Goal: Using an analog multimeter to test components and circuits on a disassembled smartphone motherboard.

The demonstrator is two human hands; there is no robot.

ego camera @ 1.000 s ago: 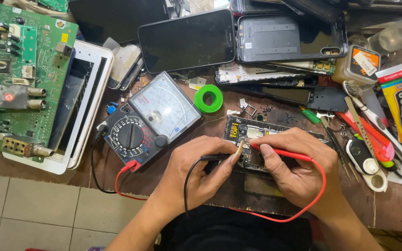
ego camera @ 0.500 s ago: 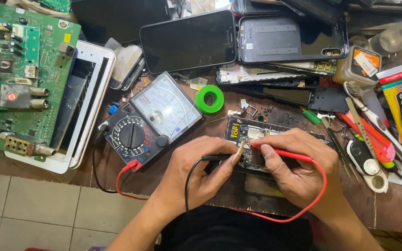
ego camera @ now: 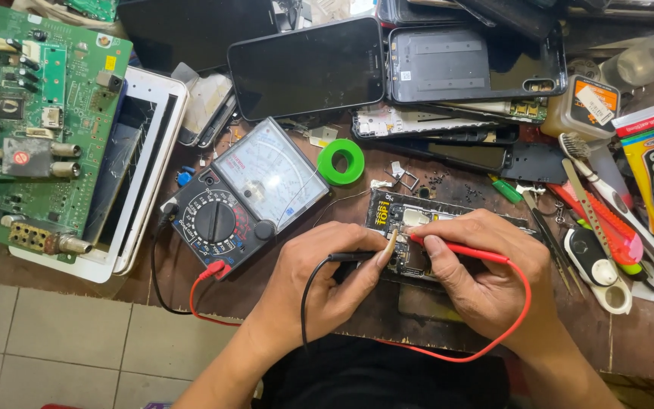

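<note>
Pinching a thin black test probe (ego camera: pixel 357 257), the left hand (ego camera: pixel 319 284) curls palm-down, its grip closed; the right hand (ego camera: pixel 486 265) likewise clamps a red test probe (ego camera: pixel 463 248). Both tips meet the small dark phone circuit board (ego camera: pixel 403 220) lying on the tabletop (ego camera: pixel 387 310) just beyond the fingertips.

Place: you're at an electronics repair workbench.
Signs: your analog multimeter (ego camera: pixel 247 198), opened phones (ego camera: pixel 308 67), green circuit board (ego camera: pixel 35 121), glue tube (ego camera: pixel 651 178), tweezers (ego camera: pixel 546 235).
</note>
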